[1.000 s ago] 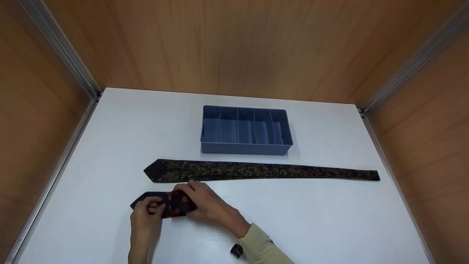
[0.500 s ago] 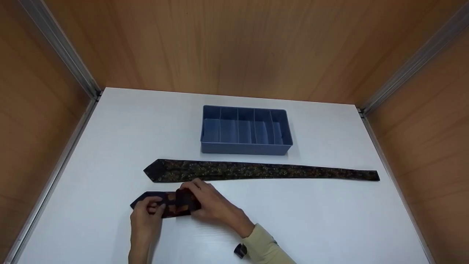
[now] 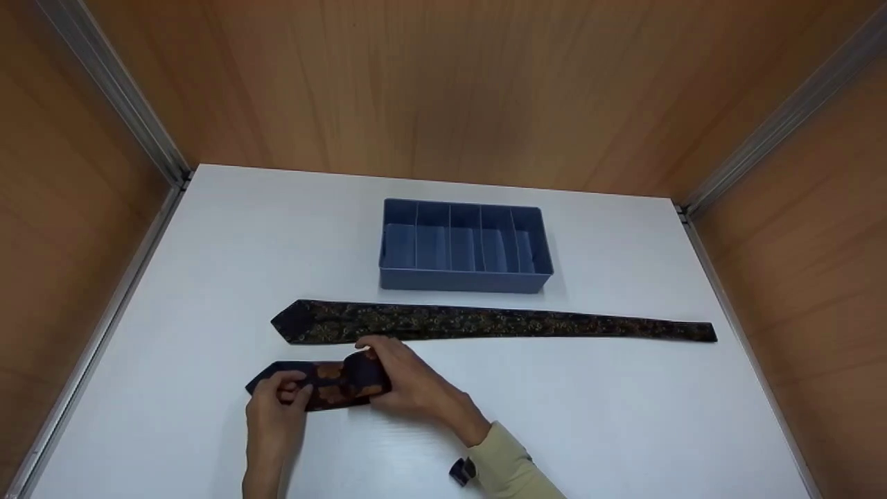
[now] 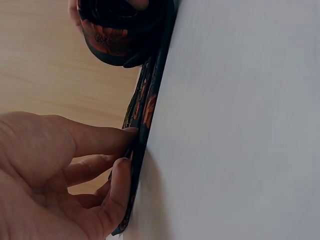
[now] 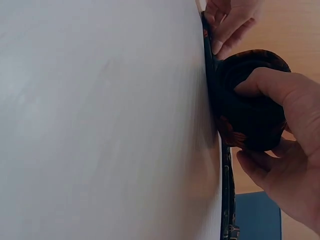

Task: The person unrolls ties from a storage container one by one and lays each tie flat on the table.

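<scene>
A dark necktie with orange flowers lies near the front left, its pointed end point(image 3: 267, 375) flat on the table and the rest wound into a roll point(image 3: 364, 374). My left hand point(image 3: 274, 416) holds the flat part down near the point, thumb and fingertips bent onto the fabric. The right hand point(image 3: 416, 388) grips the roll, its thumb point(image 5: 260, 82) tucked into the coil and its fingers around the outside. In the left wrist view, the roll point(image 4: 117, 42) stands on edge upon the flat strip. Behind the hands stretches a second dark, gold-patterned necktie point(image 3: 485, 322), laid out full length.
A blue tray point(image 3: 466, 281) with several compartments stands at the back middle of the white table point(image 3: 610, 409). Wooden panels point(image 3: 443, 90) with metal rails enclose the back and both sides. A small dark object point(image 3: 461, 471) sits beside the right cuff.
My right hand has shifted to the right with the roll, and a longer flat stretch with orange flowers now shows between the hands. The left hand has stayed put.
</scene>
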`<state>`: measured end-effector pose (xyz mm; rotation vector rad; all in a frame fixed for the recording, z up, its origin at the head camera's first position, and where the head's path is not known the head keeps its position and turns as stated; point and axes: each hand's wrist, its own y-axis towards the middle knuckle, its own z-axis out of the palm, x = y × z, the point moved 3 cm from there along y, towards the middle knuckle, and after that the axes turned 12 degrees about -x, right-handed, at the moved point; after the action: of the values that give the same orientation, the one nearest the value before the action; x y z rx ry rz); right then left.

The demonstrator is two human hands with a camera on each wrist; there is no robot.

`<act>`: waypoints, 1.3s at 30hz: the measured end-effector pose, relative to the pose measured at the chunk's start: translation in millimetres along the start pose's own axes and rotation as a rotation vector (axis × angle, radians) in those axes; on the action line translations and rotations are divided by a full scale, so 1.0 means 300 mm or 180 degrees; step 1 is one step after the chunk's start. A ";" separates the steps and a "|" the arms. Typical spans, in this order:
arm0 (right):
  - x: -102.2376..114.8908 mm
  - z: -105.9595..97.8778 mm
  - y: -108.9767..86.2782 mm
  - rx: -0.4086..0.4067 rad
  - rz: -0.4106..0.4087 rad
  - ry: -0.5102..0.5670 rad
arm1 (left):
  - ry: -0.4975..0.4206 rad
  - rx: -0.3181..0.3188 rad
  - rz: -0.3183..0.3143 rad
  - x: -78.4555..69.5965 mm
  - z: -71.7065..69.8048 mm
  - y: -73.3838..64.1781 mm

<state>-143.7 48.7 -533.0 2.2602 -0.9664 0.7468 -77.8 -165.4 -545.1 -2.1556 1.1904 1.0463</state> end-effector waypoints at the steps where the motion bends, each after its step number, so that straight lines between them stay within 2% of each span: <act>1: -0.002 -0.003 -0.003 0.0006 0.0021 0.0003 | -0.0004 0.0000 -0.0002 0.001 0.000 0.000; 11: -0.020 -0.016 -0.015 0.0039 -0.0003 -0.0100 | 0.0073 0.0001 -0.0040 -0.008 0.003 -0.005; 18: -0.027 -0.018 -0.016 -0.0020 -0.0057 0.0015 | -0.0021 -0.0273 0.0079 -0.055 0.013 -0.026; 21: -0.027 -0.020 -0.018 -0.0068 -0.0124 0.0010 | -0.0117 -0.0313 0.0140 -0.082 0.027 -0.035; 24: -0.030 -0.021 -0.022 -0.0076 -0.0107 0.0010 | -0.0198 -0.0244 0.0154 -0.100 0.049 -0.041; 30: -0.039 -0.027 -0.035 -0.0081 0.0005 0.0066 | -0.0355 0.0024 0.0109 -0.107 0.092 -0.044; 34: -0.043 -0.033 -0.039 -0.0087 0.0018 0.0042 | -0.0434 0.0167 0.0103 -0.108 0.110 -0.047; 39: -0.052 -0.035 -0.045 -0.0056 0.0068 0.0063 | -0.0492 0.0254 0.0124 -0.106 0.122 -0.052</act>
<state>-145.2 70.7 -540.0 2.2265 -0.9853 0.7656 -89.6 -116.0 -541.3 -1.9602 1.1855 1.1399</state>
